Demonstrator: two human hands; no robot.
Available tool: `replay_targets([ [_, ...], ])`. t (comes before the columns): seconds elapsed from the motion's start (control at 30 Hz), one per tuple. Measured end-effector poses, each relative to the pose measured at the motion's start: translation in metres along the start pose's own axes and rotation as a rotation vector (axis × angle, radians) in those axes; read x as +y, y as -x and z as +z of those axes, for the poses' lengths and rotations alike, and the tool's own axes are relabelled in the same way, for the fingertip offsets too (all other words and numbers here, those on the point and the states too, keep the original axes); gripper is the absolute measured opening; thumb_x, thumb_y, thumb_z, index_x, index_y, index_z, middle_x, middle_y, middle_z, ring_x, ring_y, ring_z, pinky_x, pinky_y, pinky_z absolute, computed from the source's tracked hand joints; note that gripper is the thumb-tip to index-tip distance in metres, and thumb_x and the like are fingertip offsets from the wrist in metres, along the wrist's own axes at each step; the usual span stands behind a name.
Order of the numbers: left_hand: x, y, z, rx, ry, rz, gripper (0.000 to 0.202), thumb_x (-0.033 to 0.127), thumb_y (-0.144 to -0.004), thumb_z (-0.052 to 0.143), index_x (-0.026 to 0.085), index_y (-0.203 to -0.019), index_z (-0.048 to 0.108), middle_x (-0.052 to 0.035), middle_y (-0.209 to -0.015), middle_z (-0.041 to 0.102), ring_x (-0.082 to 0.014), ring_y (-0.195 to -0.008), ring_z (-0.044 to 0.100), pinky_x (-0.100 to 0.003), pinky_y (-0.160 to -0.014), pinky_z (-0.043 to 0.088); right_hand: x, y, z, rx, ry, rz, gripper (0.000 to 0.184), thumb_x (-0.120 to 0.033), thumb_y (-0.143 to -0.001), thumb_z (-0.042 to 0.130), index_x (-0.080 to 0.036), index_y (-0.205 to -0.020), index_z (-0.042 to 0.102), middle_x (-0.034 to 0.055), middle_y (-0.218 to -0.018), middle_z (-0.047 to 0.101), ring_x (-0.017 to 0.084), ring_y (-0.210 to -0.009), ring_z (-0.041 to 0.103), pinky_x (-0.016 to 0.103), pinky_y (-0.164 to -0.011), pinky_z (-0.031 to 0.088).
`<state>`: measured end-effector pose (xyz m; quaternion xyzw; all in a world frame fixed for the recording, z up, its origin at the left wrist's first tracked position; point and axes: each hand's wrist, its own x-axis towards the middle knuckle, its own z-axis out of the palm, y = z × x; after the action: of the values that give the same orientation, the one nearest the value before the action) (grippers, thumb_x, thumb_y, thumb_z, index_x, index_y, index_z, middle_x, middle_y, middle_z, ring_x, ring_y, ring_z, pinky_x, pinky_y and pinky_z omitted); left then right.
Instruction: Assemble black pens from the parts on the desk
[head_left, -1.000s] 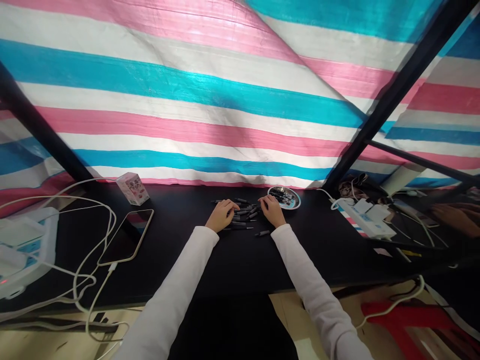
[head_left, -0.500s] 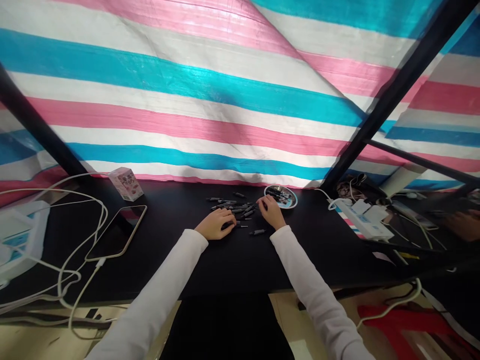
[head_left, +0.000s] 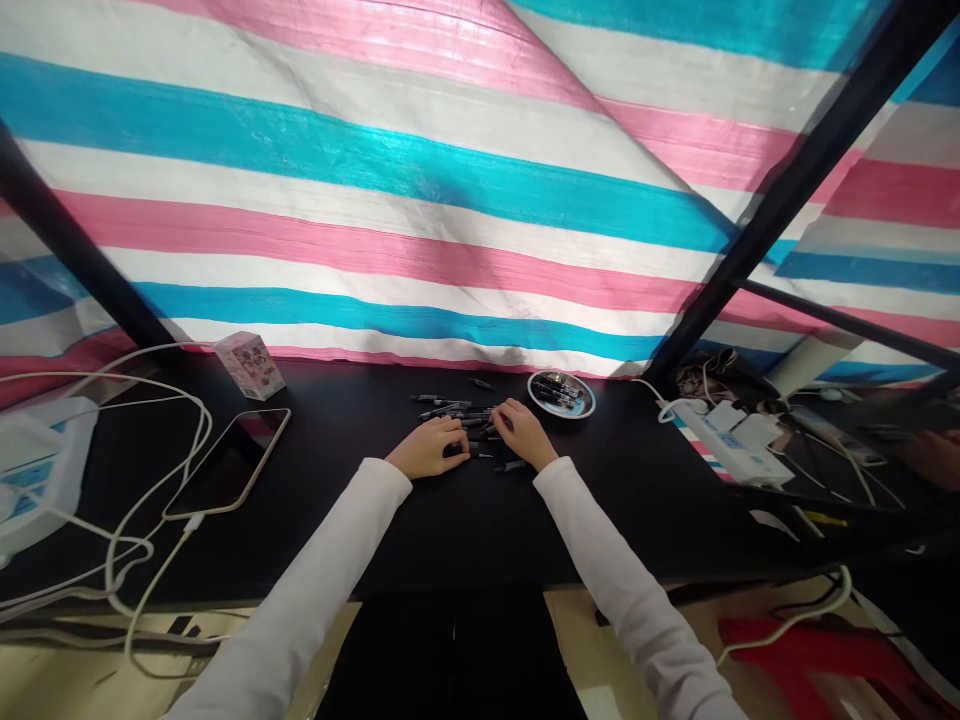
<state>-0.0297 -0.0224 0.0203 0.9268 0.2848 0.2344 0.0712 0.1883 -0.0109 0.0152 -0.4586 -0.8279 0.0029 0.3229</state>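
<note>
Head view: dark pens [head_left: 448,407] lie heaped on the black table [head_left: 465,540], overlapping and partly covered, too jumbled to count. Left hand [head_left: 427,447] curls over the near pens, right hand [head_left: 523,433] bends narrowly at the heap's right; whether either grips one, I cannot tell. Beyond: one round dish [head_left: 571,415] of pens, one smartphone [head_left: 229,463], two power strips [head_left: 727,440], the left one cut off.
</note>
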Motion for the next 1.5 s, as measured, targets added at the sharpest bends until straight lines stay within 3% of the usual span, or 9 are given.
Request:
replay_targets([
  [0.13,0.001,-0.001,0.001,0.091,0.003,-0.039,0.014,0.032,-0.085,0.051,0.022,-0.08,0.059,-0.001,-0.079,0.056,-0.0162,-0.079,0.054,-0.029,-0.075,0.041,0.006,-0.001,-0.006,0.043,0.027,0.034,0.027,-0.026,-0.092,0.034,-0.019,-0.078,0.056,0.0049,-0.078,0.055,0.016,-0.076,0.052,0.027,-0.074,0.039],
  [0.3,-0.004,0.0,0.003,0.293,-0.025,-0.171,0.013,0.029,-0.089,0.044,0.02,-0.087,0.053,-0.0018,-0.083,0.058,-0.0161,-0.08,0.055,-0.03,-0.077,0.042,0.024,0.0,-0.019,0.128,0.057,0.083,0.024,-0.021,-0.092,0.031,-0.018,-0.087,0.055,0.0066,-0.085,0.056,0.018,-0.083,0.052,0.029,-0.078,0.039],
  [0.43,-0.012,0.003,0.007,0.381,-0.004,-0.262,0.013,0.029,-0.092,0.04,0.02,-0.095,0.05,-0.0018,-0.089,0.06,-0.0159,-0.081,0.057,-0.029,-0.076,0.044,0.032,0.004,-0.023,0.019,0.097,0.054,0.014,-0.021,-0.087,0.041,-0.018,-0.088,0.055,0.0049,-0.081,0.055,0.018,-0.081,0.051,0.029,-0.075,0.038],
  [0.63,-0.014,0.002,0.008,0.377,0.022,-0.276,0.024,0.03,-0.094,0.038,0.023,-0.114,0.048,-0.0032,-0.1,0.061,-0.0169,-0.093,0.058,-0.03,-0.082,0.045,0.041,0.011,-0.012,-0.123,0.267,0.092,0.007,-0.024,-0.079,0.057,-0.019,-0.084,0.058,0.0053,-0.083,0.056,0.021,-0.084,0.049,0.032,-0.074,0.035],
  [0.83,-0.011,0.002,0.006,0.363,-0.051,-0.208,0.027,0.029,-0.096,0.032,0.025,-0.115,0.051,-0.003,-0.102,0.06,-0.0167,-0.095,0.056,-0.031,-0.086,0.042,0.046,0.011,-0.004,-0.112,0.295,0.118,0.006,-0.023,-0.082,0.053,-0.019,-0.078,0.056,0.0063,-0.081,0.057,0.022,-0.082,0.049,0.033,-0.073,0.034],
  [1.03,-0.01,0.002,0.005,0.332,-0.092,-0.181,0.027,0.028,-0.096,0.032,0.024,-0.113,0.053,-0.0036,-0.099,0.059,-0.0167,-0.095,0.055,-0.03,-0.084,0.042,0.046,0.011,-0.001,-0.06,0.341,0.14,0.01,-0.022,-0.084,0.051,-0.018,-0.092,0.056,0.0102,-0.091,0.056,0.024,-0.088,0.048,0.035,-0.075,0.036],
  [1.3,-0.005,0.001,0.005,0.354,-0.057,-0.187,0.026,0.026,-0.094,0.034,0.023,-0.109,0.056,-0.0042,-0.095,0.059,-0.0166,-0.092,0.056,-0.03,-0.082,0.043,0.043,0.01,0.001,-0.06,0.306,0.153,0.008,-0.021,-0.085,0.048,-0.018,-0.085,0.056,0.0101,-0.088,0.056,0.024,-0.086,0.05,0.036,-0.077,0.04],
  [1.5,-0.004,0.0,0.005,0.337,-0.042,-0.198,0.024,0.025,-0.094,0.035,0.023,-0.106,0.056,-0.0039,-0.094,0.059,-0.0171,-0.091,0.055,-0.03,-0.082,0.042,0.048,0.001,0.014,-0.028,0.224,0.099,0.043,-0.003,-0.079,0.036,-0.013,-0.118,0.05,0.0149,-0.115,0.054,0.025,-0.107,0.049,0.04,-0.092,0.04],
])
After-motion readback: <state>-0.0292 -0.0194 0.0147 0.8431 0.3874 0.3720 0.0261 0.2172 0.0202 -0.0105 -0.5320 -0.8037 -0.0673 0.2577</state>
